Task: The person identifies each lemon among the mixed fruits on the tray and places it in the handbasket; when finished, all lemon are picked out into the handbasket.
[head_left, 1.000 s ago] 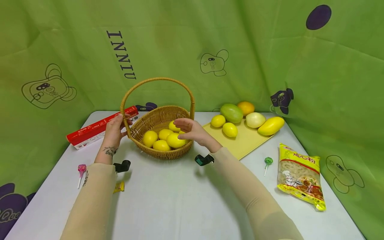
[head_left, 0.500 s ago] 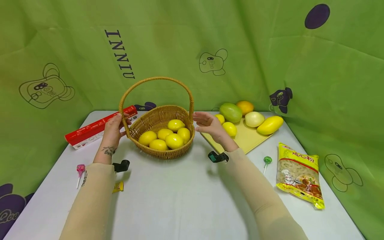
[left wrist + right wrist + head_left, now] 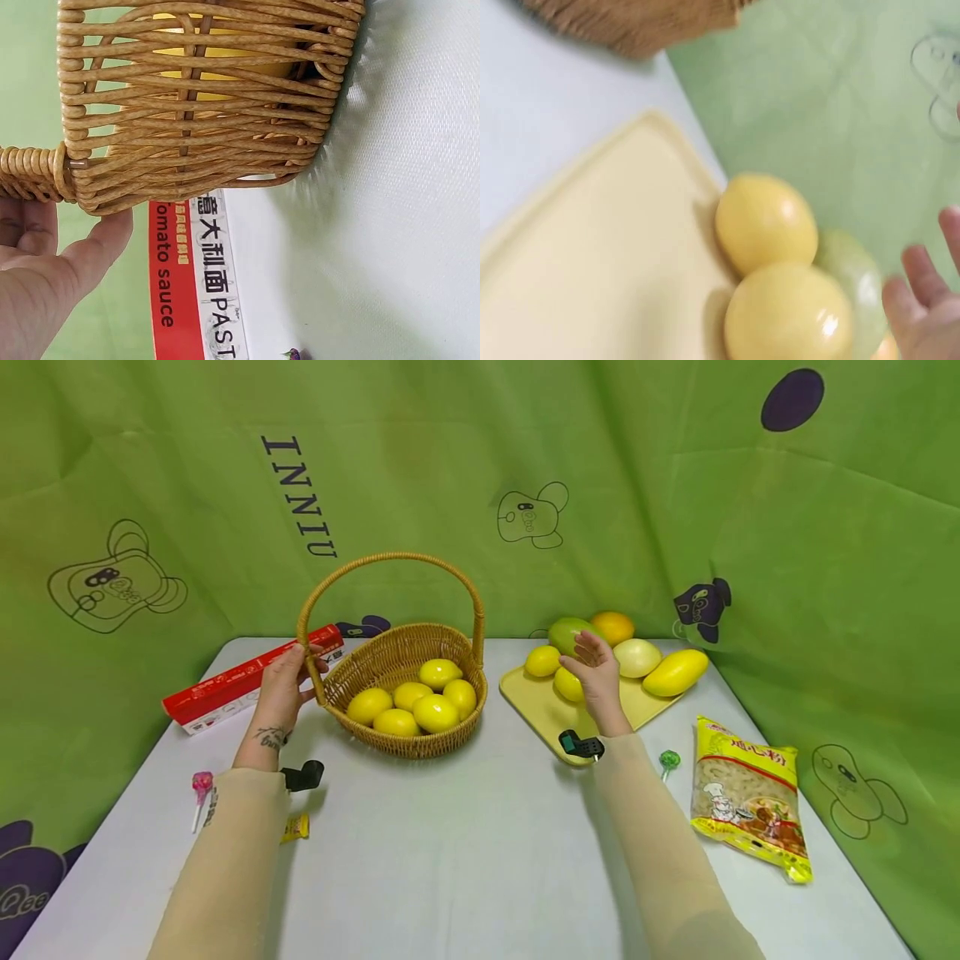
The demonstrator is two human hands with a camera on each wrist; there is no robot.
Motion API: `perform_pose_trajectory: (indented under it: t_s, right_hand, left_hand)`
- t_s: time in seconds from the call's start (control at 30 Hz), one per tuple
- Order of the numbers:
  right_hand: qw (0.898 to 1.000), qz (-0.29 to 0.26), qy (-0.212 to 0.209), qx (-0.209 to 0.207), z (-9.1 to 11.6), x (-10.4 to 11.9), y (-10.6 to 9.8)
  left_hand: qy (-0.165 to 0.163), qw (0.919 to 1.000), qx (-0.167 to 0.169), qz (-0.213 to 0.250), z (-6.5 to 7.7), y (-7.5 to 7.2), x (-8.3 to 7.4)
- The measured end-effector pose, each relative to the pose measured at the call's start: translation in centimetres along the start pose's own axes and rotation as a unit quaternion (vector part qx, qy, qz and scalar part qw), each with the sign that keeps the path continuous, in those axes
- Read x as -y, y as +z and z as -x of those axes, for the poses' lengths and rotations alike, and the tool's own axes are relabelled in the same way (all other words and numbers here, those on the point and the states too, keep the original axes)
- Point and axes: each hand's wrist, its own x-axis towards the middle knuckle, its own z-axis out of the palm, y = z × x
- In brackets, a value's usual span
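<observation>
My left hand [image 3: 283, 681] grips the base of the handle at the left side of a wicker basket [image 3: 352, 737]. Several lemons [image 3: 437, 713] lie inside the basket. In the left wrist view the thumb presses against the wicker rim [image 3: 97, 201]. Over the yellow tray [image 3: 538, 714] hovers my right hand [image 3: 602, 681], fingers spread and holding nothing. Beneath and around it on the tray are two lemons [image 3: 542, 661], a green mango [image 3: 566, 633], an orange fruit [image 3: 613, 627], a pale round fruit [image 3: 637, 657] and a yellow mango [image 3: 677, 673]. The hand partly covers the nearer lemon [image 3: 567, 686].
A red pasta box [image 3: 240, 681] lies behind the left hand. A pink lollipop [image 3: 201, 785] and a small yellow packet [image 3: 296, 828] are at the left. To the right lie a green lollipop [image 3: 669, 762] and a bag of pasta [image 3: 750, 797]. Green cloth surrounds the table.
My right hand has moved from above the lemons in the basket rightward, past the basket's right side, to over the tray. The left hand stays on the handle.
</observation>
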Motion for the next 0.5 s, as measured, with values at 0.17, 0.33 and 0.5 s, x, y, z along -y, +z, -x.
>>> perform_pose_trajectory:
  t_s: [0.17, 0.33, 0.5]
  right_hand:
    - [0.997, 0.037, 0.004, -0.07, -0.2, -1.4, -0.8]
    - [0.991, 0.06, 0.031, -0.112, -0.3, -2.6, -0.9]
    - [0.987, 0.072, 0.07, -0.125, -0.3, -3.5, -0.5]
  left_hand:
    - [-0.001, 1.0, 0.0, 0.001, 0.0, 0.0, 0.0]
    - [0.0, 1.0, 0.0, 0.0, 0.1, 0.0, 0.0]
    - [0.0, 1.0, -0.002, 0.001, 0.0, 0.0, 0.1]
